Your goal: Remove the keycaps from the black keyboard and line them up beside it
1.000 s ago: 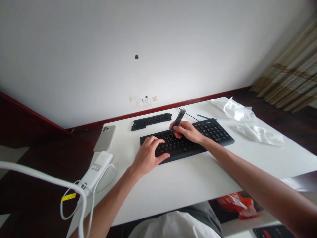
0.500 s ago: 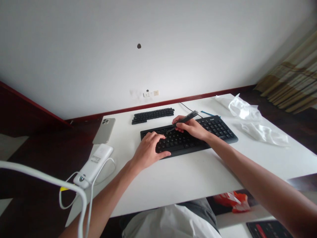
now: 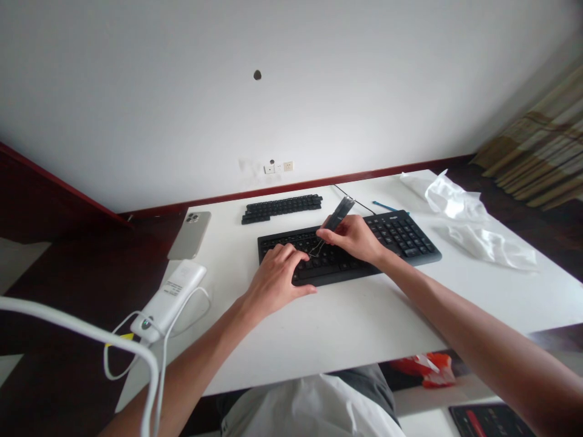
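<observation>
A person sits at a white desk [image 3: 346, 328], seen from their own head, with both bare forearms reaching forward from the near edge.

The left hand [image 3: 277, 279] lies palm down on the near left part of a black keyboard [image 3: 405, 237]. Its fingers are spread and slightly curled, pressing on the keys and gripping nothing.

The right hand [image 3: 357, 237] hovers just beyond it, over the middle of the keyboard. Its thumb and fingers are pinched shut around a dark keycap puller [image 3: 334, 221], a slim tool held tilted, handle up and to the right, thin wire loops pointing down and left onto a key close to the left fingertips.

Risks, as a judgement: at this tilt the wire loops could slip off the key or catch a neighbouring key. A sudden pull could send a keycap flying off the desk, or jab the left fingers close by. If the left hand eases, the keyboard could lift or slide.

On the near left lies a white power bank [image 3: 170, 297] with a white cable [image 3: 150, 376] looping off the desk edge. Further back left is a smartphone [image 3: 189, 235], face down. Beyond the keyboard sits a row of removed keycaps [image 3: 282, 207]. On the far right lie crumpled white plastic bags [image 3: 464, 218].
</observation>
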`<move>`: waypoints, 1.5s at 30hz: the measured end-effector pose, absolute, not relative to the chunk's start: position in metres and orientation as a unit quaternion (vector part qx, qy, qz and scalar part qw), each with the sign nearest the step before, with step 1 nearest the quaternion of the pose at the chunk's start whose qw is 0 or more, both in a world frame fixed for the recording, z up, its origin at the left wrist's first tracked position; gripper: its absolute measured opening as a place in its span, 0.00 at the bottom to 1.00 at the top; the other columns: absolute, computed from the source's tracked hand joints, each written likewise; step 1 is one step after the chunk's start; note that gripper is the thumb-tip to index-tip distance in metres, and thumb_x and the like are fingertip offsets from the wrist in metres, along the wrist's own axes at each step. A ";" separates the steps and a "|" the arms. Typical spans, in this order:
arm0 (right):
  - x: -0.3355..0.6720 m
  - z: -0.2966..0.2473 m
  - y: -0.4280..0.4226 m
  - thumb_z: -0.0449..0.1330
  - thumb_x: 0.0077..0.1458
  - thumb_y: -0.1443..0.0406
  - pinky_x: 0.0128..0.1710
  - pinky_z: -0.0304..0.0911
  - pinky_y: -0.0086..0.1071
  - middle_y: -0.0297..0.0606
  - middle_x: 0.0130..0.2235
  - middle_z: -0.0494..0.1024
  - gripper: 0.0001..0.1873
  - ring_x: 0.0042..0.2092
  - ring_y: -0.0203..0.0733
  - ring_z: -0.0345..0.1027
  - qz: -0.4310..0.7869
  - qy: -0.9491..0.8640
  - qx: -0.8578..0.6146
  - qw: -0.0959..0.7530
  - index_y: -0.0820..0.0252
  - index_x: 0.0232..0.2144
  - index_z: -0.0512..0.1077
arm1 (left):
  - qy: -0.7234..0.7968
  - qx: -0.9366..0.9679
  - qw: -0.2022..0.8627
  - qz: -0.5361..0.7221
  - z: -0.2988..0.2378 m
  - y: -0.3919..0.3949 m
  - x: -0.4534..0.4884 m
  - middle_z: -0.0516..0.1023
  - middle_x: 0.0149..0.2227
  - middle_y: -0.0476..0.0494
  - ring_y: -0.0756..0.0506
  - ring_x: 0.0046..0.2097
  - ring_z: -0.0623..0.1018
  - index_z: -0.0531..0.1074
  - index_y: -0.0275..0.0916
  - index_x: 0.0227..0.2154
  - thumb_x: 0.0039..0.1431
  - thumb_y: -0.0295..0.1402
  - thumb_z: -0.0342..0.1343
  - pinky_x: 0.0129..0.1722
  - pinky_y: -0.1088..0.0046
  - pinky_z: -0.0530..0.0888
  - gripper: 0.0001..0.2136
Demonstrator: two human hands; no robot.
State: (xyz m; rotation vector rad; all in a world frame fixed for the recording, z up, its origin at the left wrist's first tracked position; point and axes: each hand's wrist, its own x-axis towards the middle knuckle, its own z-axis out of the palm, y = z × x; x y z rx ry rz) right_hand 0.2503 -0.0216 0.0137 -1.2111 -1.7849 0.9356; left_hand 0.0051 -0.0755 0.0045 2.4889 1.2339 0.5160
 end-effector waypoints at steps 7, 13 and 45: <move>0.242 0.014 -0.026 0.65 0.54 0.38 0.23 0.59 0.31 0.40 0.22 0.77 0.33 0.25 0.41 0.69 0.282 -0.703 -0.541 0.365 0.63 0.22 0.74 | 0.445 0.865 0.171 0.157 0.007 -0.078 0.008 0.75 0.47 0.44 0.37 0.50 0.73 0.73 0.42 0.49 0.52 0.43 0.74 0.52 0.57 0.70 0.24; 0.238 0.012 -0.028 0.65 0.56 0.40 0.24 0.57 0.31 0.39 0.22 0.78 0.32 0.24 0.40 0.69 0.267 -0.704 -0.564 0.340 0.63 0.21 0.75 | 0.456 0.858 0.179 0.154 0.007 -0.079 0.011 0.76 0.47 0.44 0.38 0.51 0.73 0.72 0.41 0.47 0.52 0.43 0.75 0.53 0.57 0.70 0.24; 0.229 0.017 -0.040 0.63 0.64 0.48 0.31 0.64 0.30 0.36 0.29 0.80 0.21 0.30 0.40 0.72 0.378 -0.752 -0.456 0.290 0.61 0.38 0.80 | 0.476 0.860 0.132 0.127 0.010 -0.081 0.010 0.81 0.47 0.44 0.37 0.50 0.76 0.71 0.42 0.48 0.54 0.48 0.72 0.50 0.57 0.69 0.25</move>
